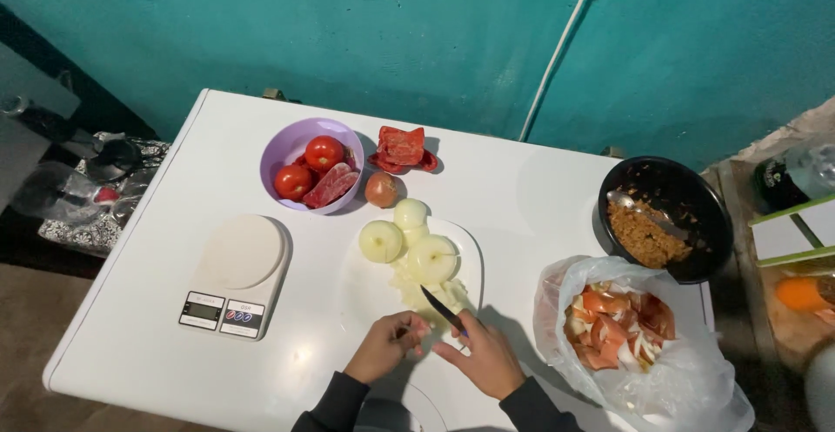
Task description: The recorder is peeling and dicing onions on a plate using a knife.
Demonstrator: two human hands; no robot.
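Observation:
My right hand [483, 355] grips a small dark-bladed knife [442, 305], its tip over chopped onion pieces [444, 293] on a white cutting board [465, 245]. My left hand [389, 343] is curled at the board's near edge, pinching a small bit I cannot make out. Peeled onion halves [381, 241] [432, 258] [410, 214] lie on the board beyond the knife. An unpeeled onion [381, 189] sits just past the board.
A purple bowl [283, 149] with tomatoes stands at the back beside red pepper pieces [402, 148]. A white kitchen scale [235, 274] is on the left. On the right sit a black bowl [696, 197] of brown food and a plastic bag [687, 371] of peelings. A white cable [550, 62] runs down the teal wall.

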